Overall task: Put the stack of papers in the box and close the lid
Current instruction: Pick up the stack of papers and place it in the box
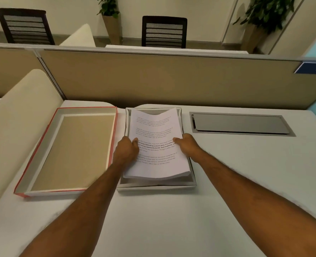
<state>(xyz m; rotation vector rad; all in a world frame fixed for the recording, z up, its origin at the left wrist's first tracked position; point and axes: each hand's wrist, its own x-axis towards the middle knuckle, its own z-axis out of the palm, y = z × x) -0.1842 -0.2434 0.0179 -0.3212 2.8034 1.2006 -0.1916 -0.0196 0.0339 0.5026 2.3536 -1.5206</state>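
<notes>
The stack of papers (156, 143) is showing white sheets with lines of black print, some of it bold. The box (156, 187) around it is showing pale grey-white walls. The lid (70, 153), lying at the desk's left edge, is displaying a red outer rim, white inner walls and a plain tan inside. The desk (246, 173) is looking off-white, its cable hatch (240, 124) showing matte silver-grey.

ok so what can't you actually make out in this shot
Head view only:
- Box floor: covered by the stack of papers.
- Fingers of both hands, left and right: tucked under the stack's edges.
- Printed text on the top sheet: mostly too small and blurred.
- Blue number sign: cut off by the right edge.
</notes>
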